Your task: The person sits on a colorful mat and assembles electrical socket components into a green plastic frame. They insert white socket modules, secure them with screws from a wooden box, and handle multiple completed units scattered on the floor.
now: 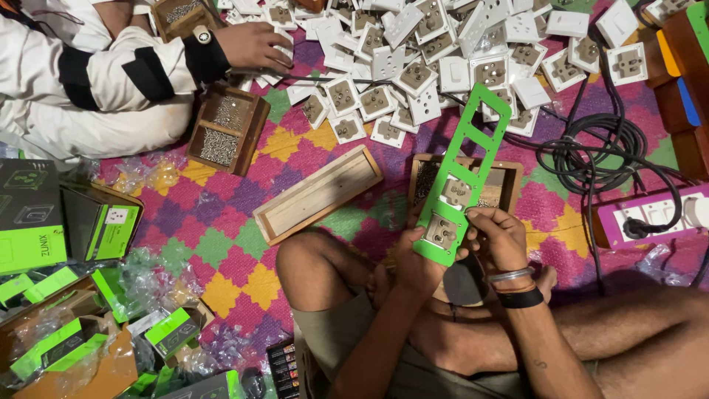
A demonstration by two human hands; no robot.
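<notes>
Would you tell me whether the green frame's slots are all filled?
Partly filled: the green frame holds socket modules in two lower slots; upper slots are open.

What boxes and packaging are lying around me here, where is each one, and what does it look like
Dark flat carton: far left on the mat, black with a bright green band.
Open box: right of that carton, green face with a small socket picture.
Small green-and-black boxes: lower left, scattered in crumpled clear plastic wrappers.
Dark package: bottom edge beside the knee, black, details too small to tell.
No screens or signs visible.
</notes>
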